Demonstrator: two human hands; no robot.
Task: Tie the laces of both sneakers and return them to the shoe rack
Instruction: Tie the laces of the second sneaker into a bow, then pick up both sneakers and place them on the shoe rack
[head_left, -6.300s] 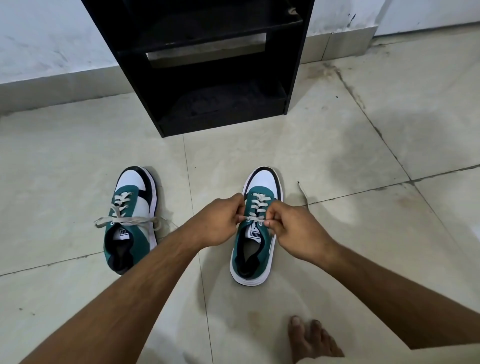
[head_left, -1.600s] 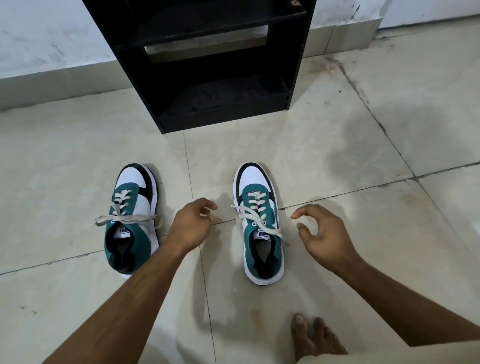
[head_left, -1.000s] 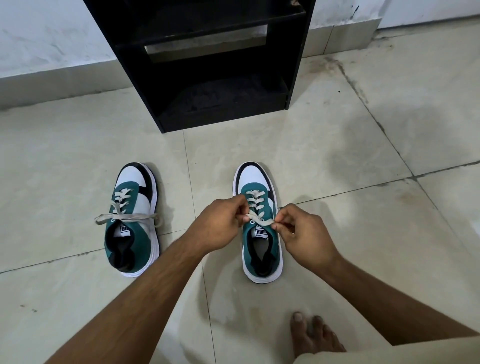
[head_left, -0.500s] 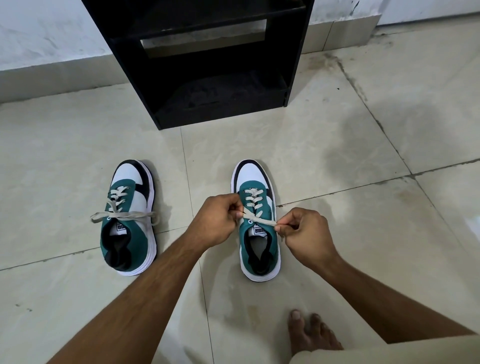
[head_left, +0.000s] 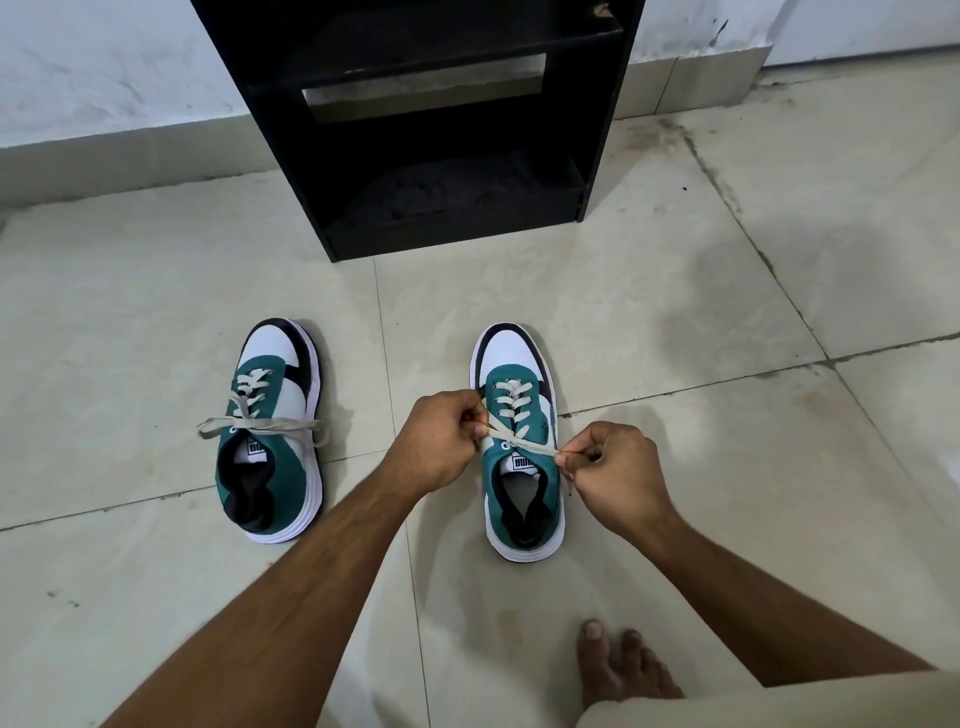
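Observation:
Two teal, white and black sneakers stand on the tiled floor, toes pointing at the black shoe rack (head_left: 602, 130). The right sneaker (head_left: 522, 462) lies between my hands. My left hand (head_left: 441, 441) pinches one lace end at the shoe's left side. My right hand (head_left: 613, 475) pinches the other end at its right side, and the lace (head_left: 519, 441) runs taut across the tongue. The left sneaker (head_left: 270, 441) stands apart at the left, its lace (head_left: 260, 425) lying loose across the tongue with ends hanging off both sides.
The rack stands against the white wall (head_left: 104, 62), its lowest shelf (head_left: 457, 192) open toward me. My bare foot (head_left: 618, 670) rests on the floor at the lower right. Pale tiles (head_left: 753, 312) spread out around the shoes.
My hands let go of the right sneaker's lace, then took both ends again. In the last half second they have drawn slightly further apart, pulling the lace tight.

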